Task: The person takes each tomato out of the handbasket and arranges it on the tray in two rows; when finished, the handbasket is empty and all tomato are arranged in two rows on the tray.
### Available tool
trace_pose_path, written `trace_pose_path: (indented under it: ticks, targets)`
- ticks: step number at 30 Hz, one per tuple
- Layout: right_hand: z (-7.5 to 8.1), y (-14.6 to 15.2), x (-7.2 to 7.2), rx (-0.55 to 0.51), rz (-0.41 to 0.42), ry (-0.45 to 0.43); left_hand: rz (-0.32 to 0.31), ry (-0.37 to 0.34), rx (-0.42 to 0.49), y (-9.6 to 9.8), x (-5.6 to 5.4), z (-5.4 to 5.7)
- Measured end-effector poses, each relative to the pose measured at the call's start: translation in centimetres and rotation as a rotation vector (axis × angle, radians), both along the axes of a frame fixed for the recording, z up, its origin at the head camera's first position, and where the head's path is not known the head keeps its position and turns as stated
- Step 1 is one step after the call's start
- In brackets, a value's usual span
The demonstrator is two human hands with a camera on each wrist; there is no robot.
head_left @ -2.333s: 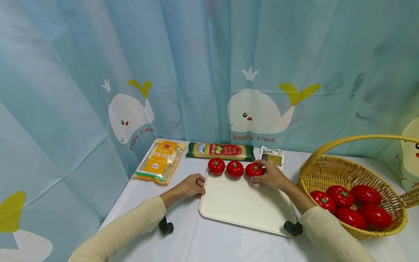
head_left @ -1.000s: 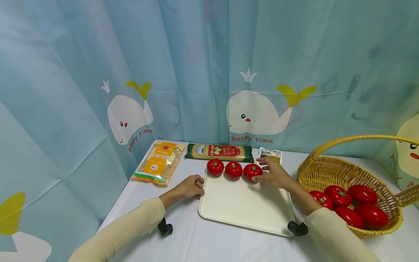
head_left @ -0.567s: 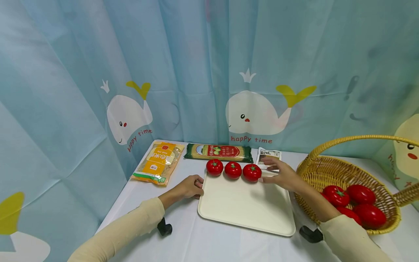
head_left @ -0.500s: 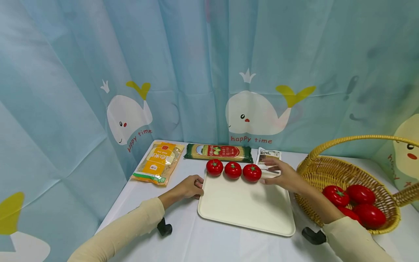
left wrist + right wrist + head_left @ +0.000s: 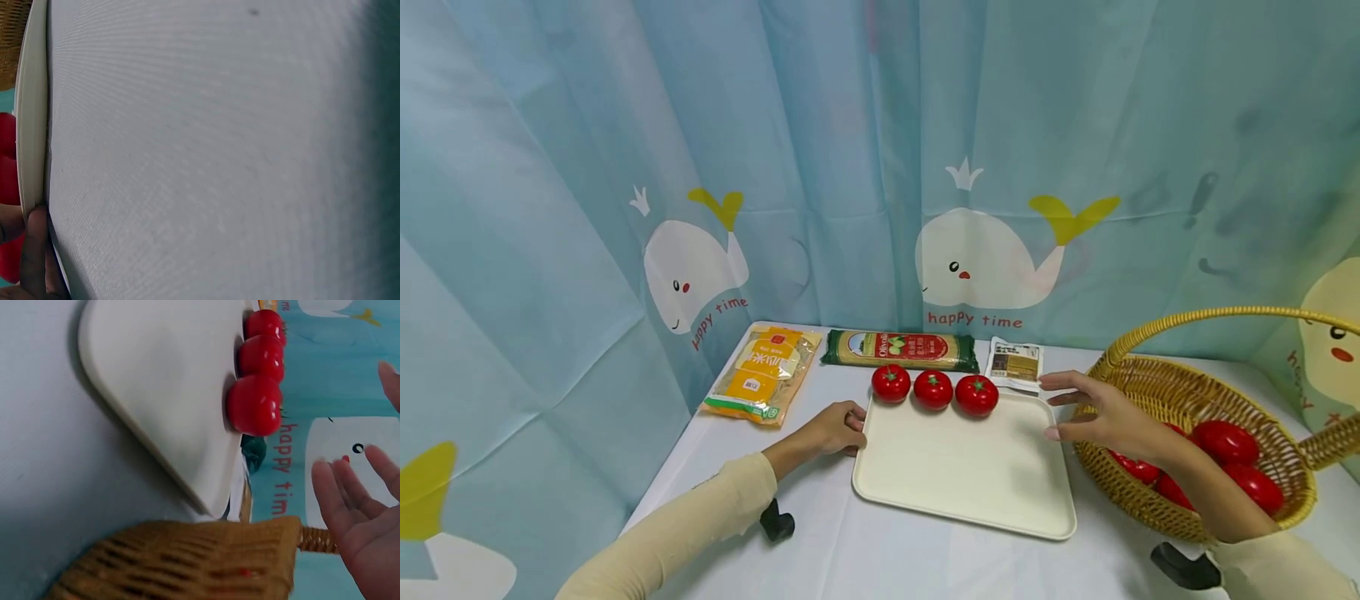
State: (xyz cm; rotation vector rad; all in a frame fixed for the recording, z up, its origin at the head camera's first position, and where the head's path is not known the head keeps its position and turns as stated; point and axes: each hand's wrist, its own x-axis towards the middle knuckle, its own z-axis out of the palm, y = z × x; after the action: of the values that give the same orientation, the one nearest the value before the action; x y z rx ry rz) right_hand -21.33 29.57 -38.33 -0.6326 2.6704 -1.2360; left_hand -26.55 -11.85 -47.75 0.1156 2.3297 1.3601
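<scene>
My left hand (image 5: 835, 429) pinches the left rim of a cream rectangular tray (image 5: 962, 467); in the left wrist view its fingers (image 5: 34, 256) lie at the tray's edge. Along the far edge of the tray sit three red tomatoes in a row: left (image 5: 891, 383), middle (image 5: 933, 389) and right (image 5: 977, 395). My right hand (image 5: 1101, 412), fingers spread and holding nothing, hovers between the tray's right end and a wicker basket (image 5: 1150, 385). More red tomatoes (image 5: 1225, 442) lie inside this basket, some hidden behind my right forearm.
Behind the tray lies a green-ended spaghetti pack (image 5: 901, 350), with a small white packet (image 5: 1015, 363) to its right. An orange food bag (image 5: 767, 375) rests at the back left. The basket's tall handle (image 5: 1225, 313) arches over it. A curtain (image 5: 850, 167) hangs behind the table.
My right hand has let go of the rightmost tomato and moved right, away from the row toward the basket. The left hand has stayed at the tray's left rim.
</scene>
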Motion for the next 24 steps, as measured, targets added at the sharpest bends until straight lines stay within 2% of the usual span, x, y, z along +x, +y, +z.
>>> trace_pose_path:
  ticks: [4,11,15,18,24]
  targets:
    - [0.3,1.3,1.0,0.001,0.028,-0.007,0.001,0.001,0.001,0.0,0.0,0.1]
    - [0.9,4.0,2.1,-0.007,0.016,0.039,0.004,0.007,0.005,0.0,-0.2,0.0]
    - [1.0,6.0,2.3,-0.001,0.012,0.033,0.005,0.007,0.005,0.0,-0.2,0.0]
    - [0.9,7.5,2.4,0.041,-0.025,0.032,0.004,0.011,-0.001,0.0,-0.1,0.0]
    - [-0.1,10.7,2.2,0.122,-0.070,0.041,0.007,0.005,-0.001,0.1,0.0,-0.1]
